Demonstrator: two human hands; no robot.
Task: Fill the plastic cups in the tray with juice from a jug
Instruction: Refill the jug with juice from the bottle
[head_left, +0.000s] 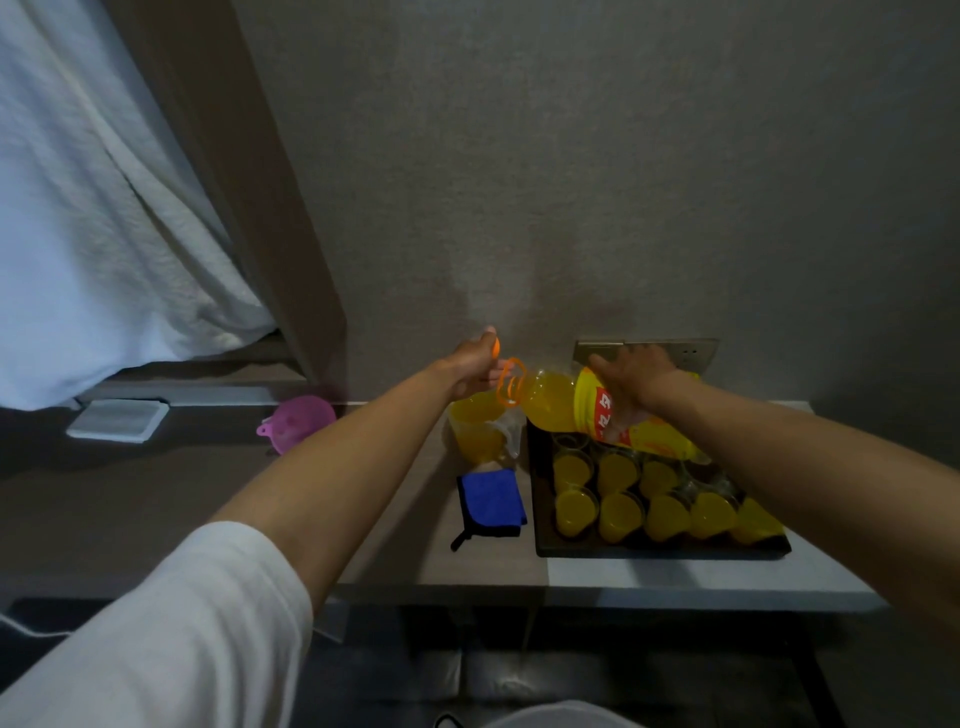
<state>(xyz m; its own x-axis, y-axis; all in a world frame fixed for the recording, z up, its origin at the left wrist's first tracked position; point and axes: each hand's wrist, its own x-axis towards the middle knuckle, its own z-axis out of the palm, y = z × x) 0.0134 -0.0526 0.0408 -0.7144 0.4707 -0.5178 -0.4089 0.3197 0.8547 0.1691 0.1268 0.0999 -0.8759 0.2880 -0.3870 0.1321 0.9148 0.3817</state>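
At the lower left of the frame a white sleeve (171, 629) covers the upper part of the left arm, and the bare forearm goes up toward the centre. The left hand (475, 366) is just above the middle of the picture; its fingers (491, 338) pinch a small orange cap (497, 355), and the other fingers are loosely curled near the orange ring (511, 387) at the neck of the bottle. The right hand (631, 384) comes from the right side and its fingers are curled over the top of a big juice bottle (582, 410) with a yellow and red label. The bottle lies almost flat, with its mouth to the left, above a clear jug (480, 434) that contains yellow juice. The jug stands on the desk (675, 577), just left of a dark tray (543, 540). In the tray, at the centre right, there are plastic cups (618, 514) in rows; most contain yellow juice, and a few in the back row look empty. A folded blue cloth (493, 501) lies on the desk in front of the jug, beside the tray. More to the left there is a pink funnel (301, 423) and a flat white box (118, 426). A white curtain (93, 208) hangs at the upper left.
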